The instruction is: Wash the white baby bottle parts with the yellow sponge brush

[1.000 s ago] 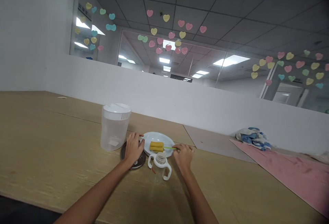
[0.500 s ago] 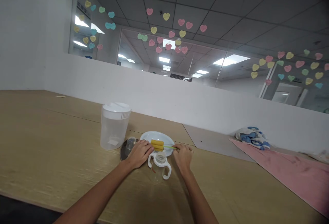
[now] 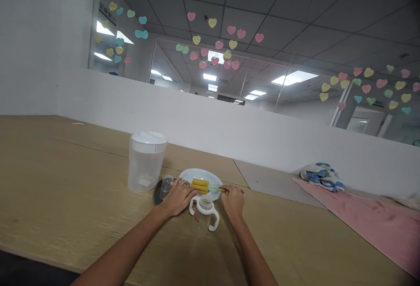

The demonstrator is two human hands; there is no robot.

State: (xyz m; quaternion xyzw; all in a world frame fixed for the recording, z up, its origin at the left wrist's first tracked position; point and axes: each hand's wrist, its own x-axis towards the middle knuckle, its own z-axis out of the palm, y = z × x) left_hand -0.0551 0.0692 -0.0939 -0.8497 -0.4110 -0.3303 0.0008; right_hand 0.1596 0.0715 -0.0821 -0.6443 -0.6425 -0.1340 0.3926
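A clear baby bottle (image 3: 202,213) with two white handles stands on the wooden table (image 3: 65,181) between my hands. My left hand (image 3: 179,196) rests beside the bottle's left handle, fingers curled loosely, over the edge of a dark round lid (image 3: 158,194) that carries a small clear cap (image 3: 166,184). My right hand (image 3: 233,200) pinches the thin green handle of a yellow sponge brush (image 3: 200,185), which lies on a pale blue plate (image 3: 213,180) just behind the bottle.
A tall clear plastic jug (image 3: 145,160) with a white lid stands left of the plate. A pink cloth (image 3: 367,220) covers the table's right side, with a crumpled blue-and-white rag (image 3: 323,175) at its far end. A white partition runs behind the table.
My left hand has slid right, off the dark lid toward the bottle and plate, uncovering the small clear cap. My right hand has stayed on the brush handle.
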